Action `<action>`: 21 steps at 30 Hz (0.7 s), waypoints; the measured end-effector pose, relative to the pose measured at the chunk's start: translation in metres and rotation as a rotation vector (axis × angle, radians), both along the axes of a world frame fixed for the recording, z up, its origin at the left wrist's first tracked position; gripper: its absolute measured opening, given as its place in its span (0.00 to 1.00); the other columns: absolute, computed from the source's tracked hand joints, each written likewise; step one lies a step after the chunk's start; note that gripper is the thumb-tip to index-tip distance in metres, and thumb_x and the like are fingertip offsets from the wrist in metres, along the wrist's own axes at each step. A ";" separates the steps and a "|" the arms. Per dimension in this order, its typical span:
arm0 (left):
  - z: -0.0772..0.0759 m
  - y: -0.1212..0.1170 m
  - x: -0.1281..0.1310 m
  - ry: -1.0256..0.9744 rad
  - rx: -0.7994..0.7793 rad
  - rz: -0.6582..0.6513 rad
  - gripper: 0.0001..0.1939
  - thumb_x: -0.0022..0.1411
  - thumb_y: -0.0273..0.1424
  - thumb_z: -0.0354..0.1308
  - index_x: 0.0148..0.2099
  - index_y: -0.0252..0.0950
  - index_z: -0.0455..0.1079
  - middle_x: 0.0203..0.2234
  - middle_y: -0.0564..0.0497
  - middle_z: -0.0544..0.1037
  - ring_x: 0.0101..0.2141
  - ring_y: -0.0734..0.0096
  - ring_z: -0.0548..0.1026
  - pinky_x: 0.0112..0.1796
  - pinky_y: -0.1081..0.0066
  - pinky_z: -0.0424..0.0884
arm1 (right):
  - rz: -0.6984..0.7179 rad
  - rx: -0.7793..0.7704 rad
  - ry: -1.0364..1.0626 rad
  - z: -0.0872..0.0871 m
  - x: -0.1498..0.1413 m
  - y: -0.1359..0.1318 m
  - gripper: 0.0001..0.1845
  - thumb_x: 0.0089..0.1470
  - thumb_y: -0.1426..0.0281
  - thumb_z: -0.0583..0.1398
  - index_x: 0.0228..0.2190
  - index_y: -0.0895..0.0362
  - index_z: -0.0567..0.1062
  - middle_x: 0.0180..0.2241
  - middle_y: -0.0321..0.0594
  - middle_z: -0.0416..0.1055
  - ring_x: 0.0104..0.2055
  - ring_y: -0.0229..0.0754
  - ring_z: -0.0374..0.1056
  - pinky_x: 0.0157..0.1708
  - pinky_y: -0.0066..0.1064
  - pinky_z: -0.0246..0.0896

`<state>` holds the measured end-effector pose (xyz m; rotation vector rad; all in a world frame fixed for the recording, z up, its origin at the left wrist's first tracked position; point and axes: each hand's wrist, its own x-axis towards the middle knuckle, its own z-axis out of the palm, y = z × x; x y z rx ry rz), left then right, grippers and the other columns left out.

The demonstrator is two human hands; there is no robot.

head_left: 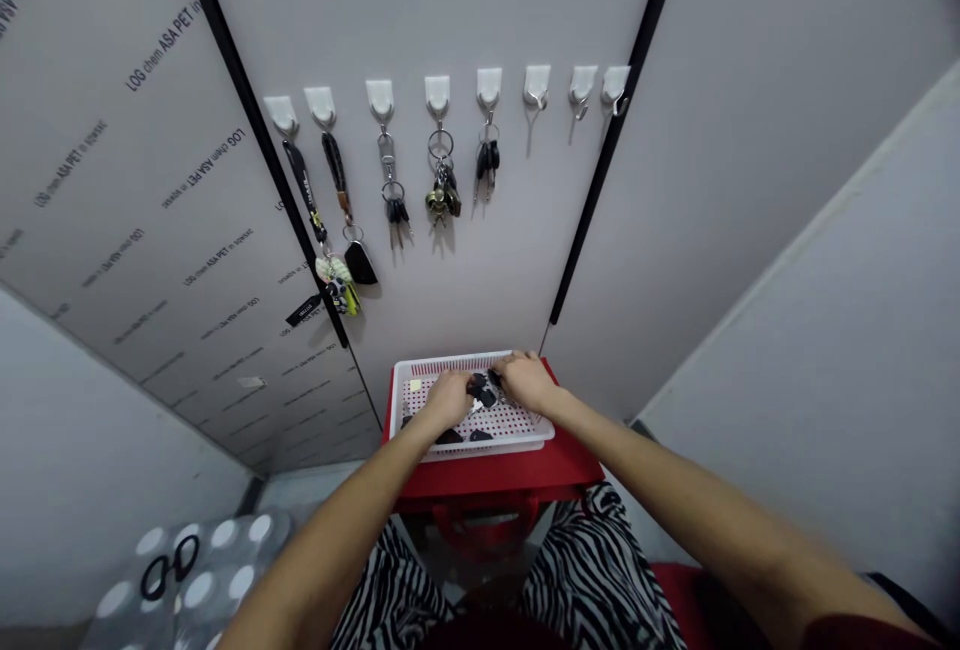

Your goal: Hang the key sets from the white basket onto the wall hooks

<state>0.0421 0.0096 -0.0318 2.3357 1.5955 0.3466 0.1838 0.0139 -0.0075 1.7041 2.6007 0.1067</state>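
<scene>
Both hands are inside a white plastic basket (472, 447). My left hand (451, 396) has its fingers closed at the left side of some black-headed keys (484, 392). From the other side, my right hand (528, 382) pinches at the same bunch, its fingertips partly hidden. More dark key-like pieces (450, 437) lie along the basket's near side, and a small pale yellow block (415, 386) rests at its left. Above, several white hooks (437, 93) run in a row on the wall; key bunches (442, 195) hang from the left ones, while three at the right hold nothing.
The basket stands on a red box or bag (510, 473) with a red handle. At lower left, black-handled scissors (171, 568) lie on a pack of white-capped bottles (199, 590). Black strips (600, 190) divide the wall panels. Zebra-striped trousers (600, 580) show below.
</scene>
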 end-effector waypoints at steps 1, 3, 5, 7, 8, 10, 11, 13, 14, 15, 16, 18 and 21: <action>-0.001 -0.001 0.000 0.012 0.002 -0.006 0.15 0.43 0.23 0.47 0.37 0.34 0.64 0.34 0.47 0.69 0.37 0.69 0.64 0.38 0.72 0.58 | -0.001 -0.007 0.002 -0.001 0.000 0.000 0.12 0.42 0.75 0.47 0.27 0.59 0.68 0.32 0.45 0.66 0.37 0.44 0.56 0.32 0.32 0.46; -0.003 -0.002 -0.002 0.024 0.008 -0.016 0.15 0.43 0.23 0.47 0.37 0.34 0.64 0.33 0.47 0.69 0.37 0.68 0.64 0.38 0.71 0.58 | -0.005 -0.020 0.022 -0.003 0.000 -0.001 0.10 0.42 0.75 0.48 0.25 0.59 0.68 0.32 0.44 0.66 0.37 0.43 0.56 0.31 0.32 0.45; -0.004 -0.002 -0.005 0.033 0.001 -0.022 0.14 0.42 0.23 0.47 0.35 0.34 0.65 0.32 0.47 0.69 0.36 0.68 0.64 0.36 0.72 0.59 | -0.008 -0.039 0.048 -0.005 0.000 -0.001 0.09 0.41 0.75 0.49 0.24 0.58 0.68 0.30 0.42 0.67 0.37 0.43 0.56 0.31 0.31 0.44; -0.003 -0.003 -0.007 0.038 -0.011 -0.022 0.13 0.42 0.24 0.48 0.34 0.34 0.65 0.30 0.47 0.70 0.34 0.68 0.65 0.34 0.72 0.59 | -0.008 -0.064 0.070 -0.005 0.001 -0.002 0.09 0.40 0.74 0.49 0.25 0.57 0.68 0.29 0.41 0.67 0.36 0.42 0.56 0.31 0.31 0.43; -0.002 -0.003 -0.008 0.035 -0.015 -0.019 0.13 0.41 0.24 0.48 0.33 0.34 0.65 0.29 0.47 0.70 0.34 0.68 0.65 0.34 0.72 0.60 | -0.004 -0.071 0.079 -0.005 0.001 -0.002 0.10 0.40 0.74 0.49 0.26 0.57 0.68 0.28 0.40 0.67 0.36 0.42 0.56 0.31 0.31 0.43; -0.001 -0.004 -0.010 0.018 -0.047 -0.001 0.12 0.40 0.23 0.48 0.32 0.34 0.65 0.28 0.47 0.70 0.33 0.68 0.65 0.32 0.72 0.59 | 0.003 -0.072 0.080 -0.006 0.001 -0.002 0.11 0.40 0.74 0.49 0.28 0.57 0.68 0.29 0.41 0.68 0.36 0.43 0.56 0.32 0.32 0.42; 0.000 -0.004 -0.010 0.005 -0.072 0.011 0.12 0.39 0.23 0.49 0.31 0.34 0.66 0.27 0.48 0.70 0.32 0.68 0.66 0.32 0.72 0.59 | 0.006 -0.071 0.072 -0.006 0.000 -0.002 0.11 0.40 0.74 0.49 0.28 0.57 0.68 0.29 0.42 0.68 0.36 0.43 0.56 0.32 0.33 0.42; 0.002 -0.006 -0.011 -0.019 -0.123 0.037 0.11 0.38 0.22 0.49 0.29 0.34 0.65 0.26 0.48 0.70 0.30 0.69 0.66 0.30 0.73 0.59 | 0.005 -0.079 0.056 -0.006 -0.001 -0.003 0.11 0.40 0.75 0.49 0.26 0.58 0.69 0.29 0.43 0.68 0.36 0.44 0.56 0.32 0.33 0.42; 0.003 -0.006 -0.012 -0.028 -0.141 0.050 0.11 0.37 0.22 0.49 0.28 0.34 0.65 0.25 0.49 0.70 0.29 0.70 0.66 0.29 0.74 0.59 | 0.004 -0.086 0.059 -0.005 -0.001 -0.004 0.11 0.39 0.75 0.49 0.25 0.58 0.69 0.29 0.43 0.68 0.36 0.44 0.56 0.32 0.33 0.42; 0.003 -0.007 -0.013 -0.037 -0.152 0.059 0.10 0.37 0.21 0.49 0.27 0.33 0.65 0.24 0.49 0.70 0.28 0.71 0.66 0.28 0.74 0.59 | 0.003 -0.093 0.070 -0.004 -0.001 -0.004 0.11 0.39 0.75 0.48 0.24 0.58 0.69 0.28 0.42 0.68 0.36 0.44 0.57 0.32 0.33 0.42; 0.003 -0.007 -0.015 -0.047 -0.159 0.064 0.10 0.37 0.21 0.49 0.27 0.33 0.65 0.22 0.50 0.70 0.27 0.72 0.66 0.27 0.75 0.59 | 0.000 -0.095 0.087 -0.003 -0.001 -0.005 0.11 0.39 0.75 0.48 0.24 0.57 0.69 0.27 0.42 0.68 0.36 0.43 0.57 0.32 0.34 0.43; 0.004 -0.006 -0.018 -0.080 -0.183 0.068 0.08 0.38 0.22 0.49 0.26 0.33 0.65 0.20 0.52 0.68 0.24 0.75 0.65 0.25 0.76 0.58 | -0.005 -0.073 0.134 -0.001 0.000 -0.006 0.11 0.39 0.75 0.48 0.25 0.57 0.70 0.28 0.41 0.68 0.36 0.43 0.57 0.34 0.35 0.43; 0.009 -0.001 -0.022 -0.146 -0.220 0.058 0.07 0.41 0.24 0.49 0.28 0.32 0.63 0.17 0.55 0.66 0.20 0.80 0.62 0.22 0.80 0.57 | 0.018 -0.031 0.257 0.003 0.001 -0.008 0.13 0.40 0.74 0.48 0.27 0.56 0.70 0.31 0.40 0.68 0.37 0.42 0.57 0.35 0.34 0.45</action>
